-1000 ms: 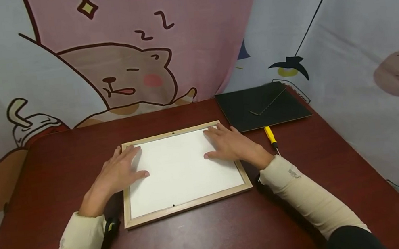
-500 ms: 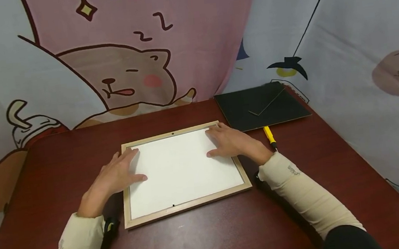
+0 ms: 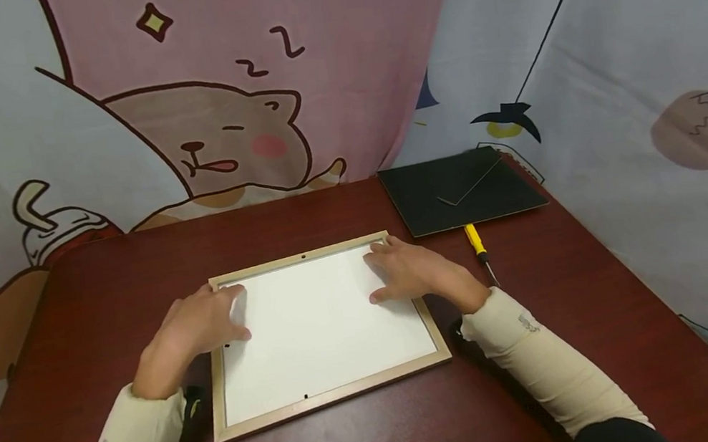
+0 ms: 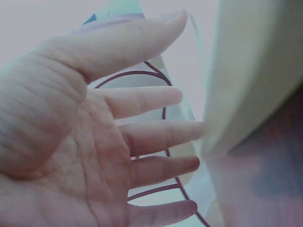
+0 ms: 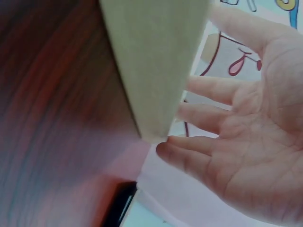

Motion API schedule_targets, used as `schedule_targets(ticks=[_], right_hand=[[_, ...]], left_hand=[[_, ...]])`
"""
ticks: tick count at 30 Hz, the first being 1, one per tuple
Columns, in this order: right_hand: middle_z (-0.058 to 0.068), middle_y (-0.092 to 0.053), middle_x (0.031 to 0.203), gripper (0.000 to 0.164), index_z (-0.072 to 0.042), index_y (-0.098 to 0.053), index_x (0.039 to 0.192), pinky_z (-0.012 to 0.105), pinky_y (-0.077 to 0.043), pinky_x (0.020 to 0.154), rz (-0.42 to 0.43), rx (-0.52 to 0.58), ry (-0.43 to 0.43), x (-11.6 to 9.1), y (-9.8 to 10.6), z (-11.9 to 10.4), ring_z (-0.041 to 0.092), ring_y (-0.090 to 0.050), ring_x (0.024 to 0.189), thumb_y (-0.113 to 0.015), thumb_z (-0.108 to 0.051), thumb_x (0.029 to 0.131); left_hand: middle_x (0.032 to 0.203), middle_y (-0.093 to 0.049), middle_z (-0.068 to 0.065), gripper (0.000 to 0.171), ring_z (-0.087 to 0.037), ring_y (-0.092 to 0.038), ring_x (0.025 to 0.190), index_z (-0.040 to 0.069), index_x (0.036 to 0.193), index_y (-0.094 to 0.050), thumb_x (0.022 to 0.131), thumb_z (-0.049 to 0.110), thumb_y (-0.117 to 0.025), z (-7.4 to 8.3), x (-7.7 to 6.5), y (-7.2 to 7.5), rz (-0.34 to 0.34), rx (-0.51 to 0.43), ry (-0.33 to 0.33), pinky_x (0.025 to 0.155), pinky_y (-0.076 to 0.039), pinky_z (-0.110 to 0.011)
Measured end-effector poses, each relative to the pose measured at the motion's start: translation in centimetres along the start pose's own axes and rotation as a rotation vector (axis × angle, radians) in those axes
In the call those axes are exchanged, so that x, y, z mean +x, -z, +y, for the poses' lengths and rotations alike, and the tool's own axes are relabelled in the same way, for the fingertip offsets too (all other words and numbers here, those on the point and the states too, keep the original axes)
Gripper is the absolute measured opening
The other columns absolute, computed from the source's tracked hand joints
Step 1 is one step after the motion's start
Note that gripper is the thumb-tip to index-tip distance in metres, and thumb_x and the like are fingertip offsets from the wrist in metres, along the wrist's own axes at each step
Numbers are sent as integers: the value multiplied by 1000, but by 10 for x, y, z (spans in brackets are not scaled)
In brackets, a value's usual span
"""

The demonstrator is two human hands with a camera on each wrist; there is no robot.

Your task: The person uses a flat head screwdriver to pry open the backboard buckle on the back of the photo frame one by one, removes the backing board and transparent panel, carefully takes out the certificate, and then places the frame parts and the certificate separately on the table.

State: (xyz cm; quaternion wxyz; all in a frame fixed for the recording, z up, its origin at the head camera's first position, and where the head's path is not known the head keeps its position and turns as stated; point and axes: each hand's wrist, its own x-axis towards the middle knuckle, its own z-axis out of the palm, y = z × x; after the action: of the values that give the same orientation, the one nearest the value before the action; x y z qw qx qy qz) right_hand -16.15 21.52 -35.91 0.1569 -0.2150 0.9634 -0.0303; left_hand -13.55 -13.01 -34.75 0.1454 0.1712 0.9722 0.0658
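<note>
A light wooden picture frame (image 3: 346, 390) lies flat on the dark red table, with a white panel (image 3: 320, 325) inside it and small dark tabs along the inner edge. My left hand (image 3: 199, 322) rests at the frame's upper left, thumb over the white panel. At the upper right, my right hand (image 3: 407, 269) spans the rail, its thumb over the panel too. In the left wrist view the left fingers (image 4: 151, 137) extend straight toward the wooden rail (image 4: 265, 71). The right wrist view has the right fingers (image 5: 189, 161) extended right at the rail's side.
Behind the frame to the right lies a black board (image 3: 416, 193) with a thin L-shaped line across it. A screwdriver with a yellow handle (image 3: 475, 239) sits just in front of that board. A printed cartoon curtain (image 3: 348, 106) hangs along the table's far edge.
The picture frame has slid toward me, along with both hands. My left hand has also shifted slightly left along the frame. The black board and screwdriver stay in place.
</note>
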Motion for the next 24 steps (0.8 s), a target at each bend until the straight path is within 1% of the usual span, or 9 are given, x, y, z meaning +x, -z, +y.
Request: schedule_targets(ticks=[3, 5, 7, 11, 15, 21, 23, 24], right_hand=[[12, -34, 156, 80, -15, -44, 147, 54, -32, 111, -16, -22, 8, -6, 1, -6, 41, -25, 144, -70, -54, 83], [11, -34, 156, 79, -14, -45, 147, 53, -31, 111, -25, -36, 4, -8, 2, -9, 41, -27, 144, -70, -54, 83], [12, -34, 156, 79, -13, -45, 147, 52, -31, 112, -27, -38, -4, -10, 1, -10, 41, -27, 144, -70, -53, 83], [11, -33, 157, 79, -14, -44, 147, 52, -29, 113, -30, -33, -25, -9, 1, -9, 38, -26, 145, -71, -51, 83], [11, -32, 157, 80, -13, -44, 147, 51, -28, 113, -31, -25, -27, -8, 1, -8, 37, -25, 145, -72, -50, 82], [11, -32, 157, 81, -13, -44, 147, 51, -27, 114, -24, -11, -32, -7, 2, -10, 37, -23, 146, -73, -50, 82], [11, -33, 157, 81, -13, -44, 147, 51, -27, 114, -24, -10, -36, -6, 2, -11, 36, -23, 146, -74, -50, 81], [11, -33, 157, 81, -13, -44, 147, 51, -27, 114, -23, -8, -38, -6, 2, -11, 36, -23, 146, -74, -49, 81]], left_hand=[[127, -58, -29, 78, -46, -54, 115, 3, 139, -51, 76, 37, -81, 3, -4, 3, 20, 36, -4, 78, -47, -61], [123, -60, -29, 77, -46, -56, 112, 4, 139, -51, 77, 36, -81, 4, -6, 3, 33, 50, -5, 77, -48, -60], [122, -61, -29, 76, -46, -56, 112, 4, 140, -51, 77, 35, -80, 4, -6, 3, 43, 59, -7, 78, -48, -60], [123, -61, -28, 72, -48, -52, 116, 5, 139, -52, 78, 32, -79, 5, -5, 1, 48, 49, -3, 87, -42, -66], [123, -61, -28, 69, -49, -50, 117, 6, 139, -53, 79, 28, -78, 4, -4, 2, 54, 46, 3, 90, -40, -67], [122, -62, -27, 68, -48, -52, 116, 7, 138, -53, 79, 28, -77, 3, -4, 4, 66, 62, -5, 88, -42, -64], [121, -63, -26, 67, -47, -53, 115, 7, 138, -53, 79, 28, -77, 2, -4, 4, 66, 60, -9, 85, -44, -62], [119, -64, -25, 66, -45, -56, 110, 7, 138, -53, 79, 27, -76, 1, -4, 3, 68, 55, -12, 82, -46, -60]])
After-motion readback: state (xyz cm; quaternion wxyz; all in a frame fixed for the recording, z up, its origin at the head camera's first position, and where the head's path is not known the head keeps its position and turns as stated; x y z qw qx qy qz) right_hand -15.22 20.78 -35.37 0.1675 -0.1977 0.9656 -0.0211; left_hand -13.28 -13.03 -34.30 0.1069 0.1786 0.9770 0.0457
